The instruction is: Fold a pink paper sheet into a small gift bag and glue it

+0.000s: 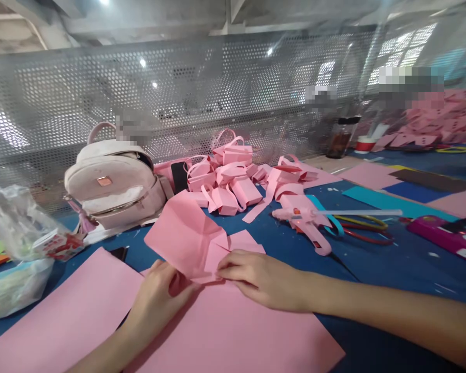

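Observation:
Between my hands is a partly folded piece of pink paper [186,228], its large flap tilted up toward the back left. My left hand [163,290] grips its lower left edge, thumb stretched along the bottom. The fingers of my right hand [256,277] are pinched on its lower right corner, where smaller folded flaps overlap. Under both hands lies a large flat pink sheet [233,331]. A pink glue gun [301,223] with a clear glue stick in its rear rests to the right, beyond my right hand.
Small pink paper baskets [233,181] with handles are heaped at the back. A pale backpack [116,181] stands at back left, near plastic bags [15,280]. Another pink sheet [70,305] lies left. Coloured sheets [419,194], a magenta power strip [442,235] and a dark jar [341,137] are right.

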The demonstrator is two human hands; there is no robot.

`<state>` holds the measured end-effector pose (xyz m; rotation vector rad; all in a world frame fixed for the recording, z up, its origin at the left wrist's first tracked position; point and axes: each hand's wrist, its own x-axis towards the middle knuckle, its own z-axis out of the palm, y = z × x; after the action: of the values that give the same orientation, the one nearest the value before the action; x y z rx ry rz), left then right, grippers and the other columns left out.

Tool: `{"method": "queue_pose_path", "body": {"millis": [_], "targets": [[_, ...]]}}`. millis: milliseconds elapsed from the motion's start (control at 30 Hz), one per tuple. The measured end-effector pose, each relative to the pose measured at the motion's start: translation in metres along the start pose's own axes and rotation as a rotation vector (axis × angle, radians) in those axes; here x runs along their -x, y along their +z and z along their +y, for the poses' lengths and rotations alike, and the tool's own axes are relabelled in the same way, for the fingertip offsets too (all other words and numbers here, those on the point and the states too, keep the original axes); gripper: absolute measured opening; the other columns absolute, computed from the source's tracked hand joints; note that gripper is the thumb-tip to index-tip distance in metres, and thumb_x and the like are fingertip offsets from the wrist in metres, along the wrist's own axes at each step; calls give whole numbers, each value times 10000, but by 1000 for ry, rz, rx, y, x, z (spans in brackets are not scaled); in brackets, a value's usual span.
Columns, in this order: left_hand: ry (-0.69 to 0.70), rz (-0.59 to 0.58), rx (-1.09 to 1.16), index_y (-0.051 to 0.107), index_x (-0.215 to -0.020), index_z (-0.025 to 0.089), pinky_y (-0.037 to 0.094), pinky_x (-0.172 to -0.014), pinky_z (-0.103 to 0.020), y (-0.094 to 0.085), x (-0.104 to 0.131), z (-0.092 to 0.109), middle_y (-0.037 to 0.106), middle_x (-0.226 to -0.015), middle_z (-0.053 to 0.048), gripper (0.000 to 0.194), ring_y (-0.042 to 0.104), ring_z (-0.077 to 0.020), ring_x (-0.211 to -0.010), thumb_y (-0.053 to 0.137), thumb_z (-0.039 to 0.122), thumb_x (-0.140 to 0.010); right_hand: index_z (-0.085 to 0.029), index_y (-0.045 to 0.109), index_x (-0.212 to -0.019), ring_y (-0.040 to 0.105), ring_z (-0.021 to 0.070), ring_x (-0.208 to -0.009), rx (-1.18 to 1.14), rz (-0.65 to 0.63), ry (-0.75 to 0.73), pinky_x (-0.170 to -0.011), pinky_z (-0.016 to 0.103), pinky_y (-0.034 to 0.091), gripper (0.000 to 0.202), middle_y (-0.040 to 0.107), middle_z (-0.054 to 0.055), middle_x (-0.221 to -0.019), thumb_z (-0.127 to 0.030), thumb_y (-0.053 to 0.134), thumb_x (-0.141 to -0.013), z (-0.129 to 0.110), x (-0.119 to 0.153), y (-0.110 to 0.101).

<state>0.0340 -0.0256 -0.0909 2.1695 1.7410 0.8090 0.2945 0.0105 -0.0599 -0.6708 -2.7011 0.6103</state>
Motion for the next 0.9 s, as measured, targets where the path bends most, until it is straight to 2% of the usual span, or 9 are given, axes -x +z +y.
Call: {"method": "queue_pose_path", "body": {"millis": [133,200,267,367,467,567,633,800,900], "targets": [[128,-46,-133,574,-708,197,398,-601,-287,-6,3,-2,624,-668,5,291,564,-183,-638,636,412,-894,-114,658,-1216,589,211,-1161,68,19,-35,-1036,336,456,388,679,115,-1229,-19,441,-909,5,2,5],[298,-42,-138,587,-760,201,391,-625,-297,-8,12,3,625,-685,20,213,566,-163,-624,593,313,-940,-88,663,-1198,586,228,-1164,156,19,-94,-1036,352,460,389,685,131,-1229,-16,421,-903,7,3,8],[530,21,-175,616,-821,199,376,-619,-310,-9,21,9,634,-689,16,158,564,-159,-615,542,202,-960,-71,672,-1169,585,248,-1154,248,5,-134,-1034,371,464,360,686,143,-1226,-41,432,-902,9,5,11],[768,93,-261,674,-1022,175,420,-668,-323,-4,29,17,753,-900,-24,131,624,-169,-719,566,149,-952,-75,687,-1119,589,261,-1129,328,-10,-139,-1027,382,467,315,681,142,-1233,-80,463,-898,9,5,15],[910,145,-384,698,-1094,139,461,-674,-320,2,26,24,759,-1140,-62,261,637,-171,-725,488,276,-1020,-84,689,-1101,597,263,-1090,335,2,-135,-1005,389,472,290,687,143,-1202,-117,484,-898,7,5,16],[968,102,-486,726,-1073,125,457,-600,-315,6,19,32,749,-1167,-87,508,589,-169,-621,315,423,-1060,-119,685,-1100,592,257,-1074,317,26,-97,-979,395,473,268,682,132,-1177,-138,510,-897,7,6,16],[971,88,-500,735,-1068,129,447,-584,-317,8,15,37,748,-1170,-84,568,569,-176,-610,277,466,-1057,-141,685,-1076,584,258,-1073,312,41,-49,-949,401,479,243,669,126,-1178,-140,521,-896,7,8,17],[948,168,-537,716,-1102,162,420,-672,-338,17,23,37,742,-1190,-51,458,559,-196,-699,297,344,-1066,-154,665,-1083,544,273,-1136,332,100,-5,-968,423,465,250,578,120,-1341,-138,473,-923,4,13,23],[911,170,-601,691,-1135,152,400,-731,-363,24,33,33,736,-1196,-78,413,581,-211,-779,311,293,-1056,-156,652,-1132,553,265,-1112,330,62,22,-936,411,481,280,586,111,-1333,-138,470,-921,2,11,23]]}}
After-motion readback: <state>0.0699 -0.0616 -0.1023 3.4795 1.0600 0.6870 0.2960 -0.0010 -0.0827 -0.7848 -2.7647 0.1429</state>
